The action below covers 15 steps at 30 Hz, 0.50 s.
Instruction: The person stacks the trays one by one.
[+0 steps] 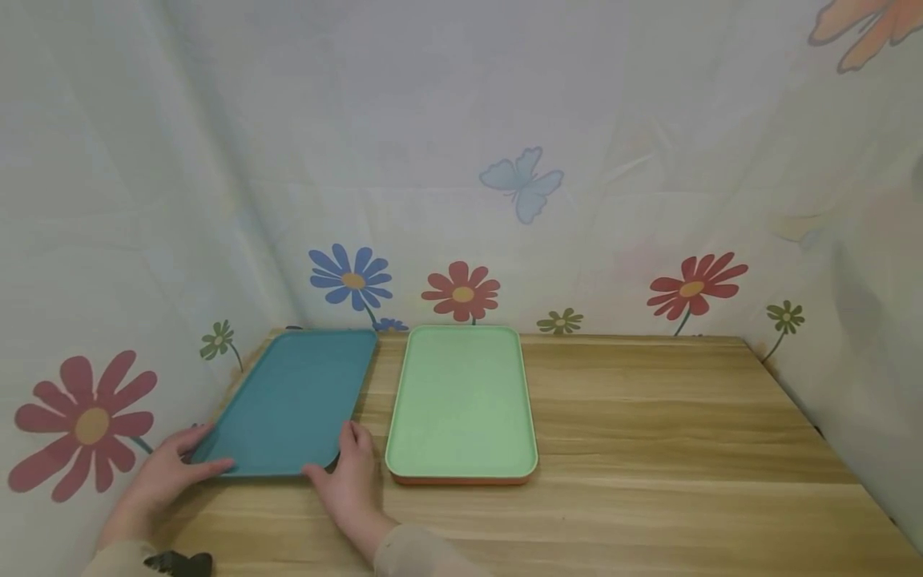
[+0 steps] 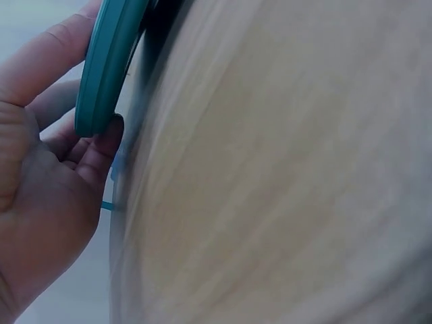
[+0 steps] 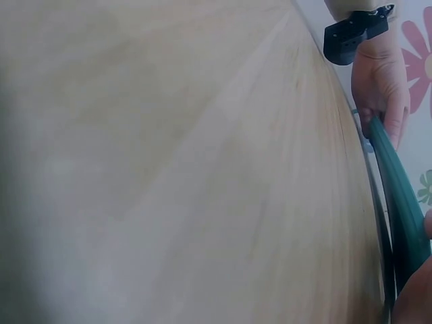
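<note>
A teal rectangular tray lies at the left of the table, its near edge between my two hands. My left hand grips the near left corner, thumb on top; in the left wrist view its fingers reach beneath the tray's rim. My right hand holds the near right corner, thumb on the rim. The right wrist view shows the tray's near edge raised a little off the surface, with a dark gap under it. Only a small part of my right hand shows there.
Right of the teal tray, a light green tray sits on an orange-red one. They rest on a wood-grain table. A flower-printed cloth hangs behind and at both sides. A black strap device is on my left wrist.
</note>
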Available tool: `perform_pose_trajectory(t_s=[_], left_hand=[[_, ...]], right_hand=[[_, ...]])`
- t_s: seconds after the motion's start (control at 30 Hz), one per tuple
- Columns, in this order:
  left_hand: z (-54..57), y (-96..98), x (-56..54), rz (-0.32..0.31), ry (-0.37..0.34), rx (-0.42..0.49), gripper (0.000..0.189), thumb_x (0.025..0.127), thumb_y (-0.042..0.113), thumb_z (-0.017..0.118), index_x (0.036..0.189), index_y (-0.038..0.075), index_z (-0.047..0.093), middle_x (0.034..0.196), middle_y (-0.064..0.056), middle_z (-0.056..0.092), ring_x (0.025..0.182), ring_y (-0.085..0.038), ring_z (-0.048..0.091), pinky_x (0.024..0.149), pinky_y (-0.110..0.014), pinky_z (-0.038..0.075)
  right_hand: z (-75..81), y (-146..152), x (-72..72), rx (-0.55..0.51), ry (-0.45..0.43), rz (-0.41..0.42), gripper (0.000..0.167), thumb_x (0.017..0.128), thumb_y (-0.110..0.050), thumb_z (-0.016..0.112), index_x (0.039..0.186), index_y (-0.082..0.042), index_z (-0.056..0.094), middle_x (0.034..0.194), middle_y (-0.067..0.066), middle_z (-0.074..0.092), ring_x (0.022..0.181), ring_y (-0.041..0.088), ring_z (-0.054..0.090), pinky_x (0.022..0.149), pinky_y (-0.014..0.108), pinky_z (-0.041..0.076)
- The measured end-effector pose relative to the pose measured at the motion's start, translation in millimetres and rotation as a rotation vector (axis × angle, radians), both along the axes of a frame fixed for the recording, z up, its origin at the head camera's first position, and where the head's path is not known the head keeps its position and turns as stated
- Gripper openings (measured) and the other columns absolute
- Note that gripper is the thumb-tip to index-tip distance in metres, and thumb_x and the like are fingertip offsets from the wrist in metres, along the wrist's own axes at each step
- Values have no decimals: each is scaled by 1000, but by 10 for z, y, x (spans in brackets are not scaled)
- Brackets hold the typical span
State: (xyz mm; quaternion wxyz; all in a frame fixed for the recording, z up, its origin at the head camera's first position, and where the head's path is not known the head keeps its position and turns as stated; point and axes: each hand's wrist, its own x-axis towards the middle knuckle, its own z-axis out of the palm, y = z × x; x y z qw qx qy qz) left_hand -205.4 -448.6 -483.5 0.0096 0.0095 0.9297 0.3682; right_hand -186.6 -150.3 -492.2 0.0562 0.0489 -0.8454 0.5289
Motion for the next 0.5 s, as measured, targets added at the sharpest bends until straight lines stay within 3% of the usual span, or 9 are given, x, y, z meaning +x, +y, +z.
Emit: perform_pose_trajectory(t_s=[0.5], left_hand=[[103, 41, 47, 16, -36, -49, 95, 89, 38, 74, 152, -9, 20, 148, -44, 14, 133, -63, 16, 103, -73, 20]], right_hand=[[49, 27, 35, -155, 19, 18, 64, 90, -15, 74, 144, 3, 46, 145, 17, 42, 132, 32, 44, 106, 38, 40]])
